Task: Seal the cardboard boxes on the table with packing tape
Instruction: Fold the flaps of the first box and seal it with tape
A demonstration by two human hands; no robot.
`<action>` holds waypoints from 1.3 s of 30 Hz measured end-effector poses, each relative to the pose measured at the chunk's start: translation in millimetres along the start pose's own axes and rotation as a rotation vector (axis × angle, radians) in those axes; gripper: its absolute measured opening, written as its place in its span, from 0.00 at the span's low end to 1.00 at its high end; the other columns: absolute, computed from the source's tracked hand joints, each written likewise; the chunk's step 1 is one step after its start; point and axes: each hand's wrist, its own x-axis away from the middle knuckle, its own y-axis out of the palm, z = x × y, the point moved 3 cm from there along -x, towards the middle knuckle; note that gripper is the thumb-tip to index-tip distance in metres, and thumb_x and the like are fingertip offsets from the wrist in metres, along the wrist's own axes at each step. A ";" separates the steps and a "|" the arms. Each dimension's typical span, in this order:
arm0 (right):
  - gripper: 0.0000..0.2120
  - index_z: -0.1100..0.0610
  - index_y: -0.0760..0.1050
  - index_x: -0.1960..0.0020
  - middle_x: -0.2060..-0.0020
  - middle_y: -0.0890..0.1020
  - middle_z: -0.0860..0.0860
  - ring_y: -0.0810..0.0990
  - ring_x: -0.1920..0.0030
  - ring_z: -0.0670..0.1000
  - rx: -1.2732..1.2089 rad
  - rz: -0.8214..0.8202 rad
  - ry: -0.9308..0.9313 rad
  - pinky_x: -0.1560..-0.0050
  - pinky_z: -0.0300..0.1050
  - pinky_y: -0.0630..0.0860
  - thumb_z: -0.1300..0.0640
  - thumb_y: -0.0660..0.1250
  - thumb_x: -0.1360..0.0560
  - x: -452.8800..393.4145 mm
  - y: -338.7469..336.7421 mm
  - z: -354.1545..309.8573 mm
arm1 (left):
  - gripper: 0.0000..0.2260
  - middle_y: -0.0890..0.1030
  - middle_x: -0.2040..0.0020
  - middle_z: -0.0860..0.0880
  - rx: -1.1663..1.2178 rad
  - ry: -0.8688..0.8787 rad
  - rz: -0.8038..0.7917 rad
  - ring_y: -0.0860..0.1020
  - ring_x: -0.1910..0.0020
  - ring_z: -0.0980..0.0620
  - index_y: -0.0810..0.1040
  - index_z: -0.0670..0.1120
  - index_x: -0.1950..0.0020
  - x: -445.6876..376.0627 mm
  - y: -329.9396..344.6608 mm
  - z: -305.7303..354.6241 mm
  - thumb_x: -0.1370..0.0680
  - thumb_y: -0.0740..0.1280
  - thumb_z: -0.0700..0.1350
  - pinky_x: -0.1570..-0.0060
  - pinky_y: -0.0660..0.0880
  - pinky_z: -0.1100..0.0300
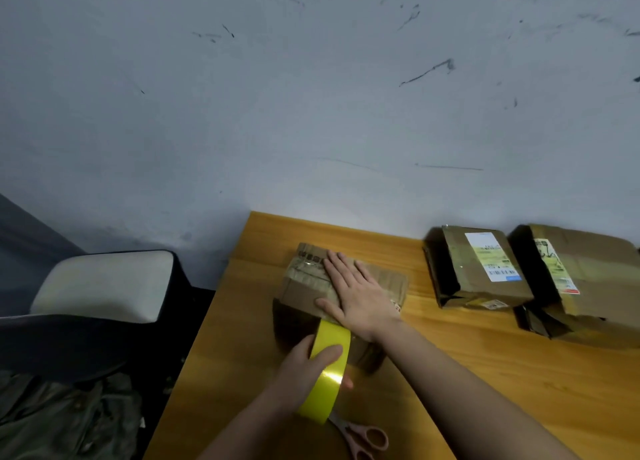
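Pressing box (304, 279), gripping tape roll (325, 373)

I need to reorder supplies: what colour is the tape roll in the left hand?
Yellow, glossy; the tape roll, held by the left hand, shows best in the head view.

Glossy yellow tape roll (327, 373), matt creased cardboard box (308, 283), smooth varnished wooden table (485, 373)

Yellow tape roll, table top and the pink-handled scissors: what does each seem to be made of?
The glossy yellow tape roll, gripped by the left hand, looks like plastic film, since it shows a bright glare. The orange-brown table top looks like varnished wood or wood-look laminate, with visible grain lines and sheen. The pink-handled scissors seem to have plastic handles and probably metal blades, mostly hidden.
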 end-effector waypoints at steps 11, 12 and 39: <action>0.44 0.52 0.42 0.21 0.22 0.42 0.46 0.38 0.23 0.44 -0.074 -0.047 0.022 0.24 0.44 0.37 0.29 0.34 0.30 -8.4 -5.6 4.6 | 0.21 0.78 0.71 0.41 -0.033 -0.242 0.115 0.77 0.77 0.47 0.73 0.33 0.44 -24.6 -12.7 -53.4 0.21 0.64 0.52 0.76 0.74 0.60; 0.44 0.52 0.41 0.21 0.22 0.42 0.46 0.39 0.23 0.43 -0.077 -0.048 0.023 0.24 0.45 0.37 0.28 0.35 0.30 -8.5 -6.1 5.4 | 0.23 0.79 0.72 0.42 -0.038 -0.270 0.113 0.78 0.76 0.46 0.73 0.33 0.43 -30.6 -12.4 -55.2 0.21 0.64 0.54 0.75 0.75 0.60; 0.43 0.53 0.66 0.26 0.27 0.68 0.53 0.69 0.29 0.56 0.188 0.197 0.046 0.33 0.53 0.71 0.33 0.70 0.34 39.6 15.6 -8.3 | 0.15 0.80 0.68 0.39 0.013 -0.234 0.139 0.80 0.75 0.46 0.76 0.37 0.51 -65.2 -10.0 -54.8 0.23 0.68 0.50 0.73 0.79 0.57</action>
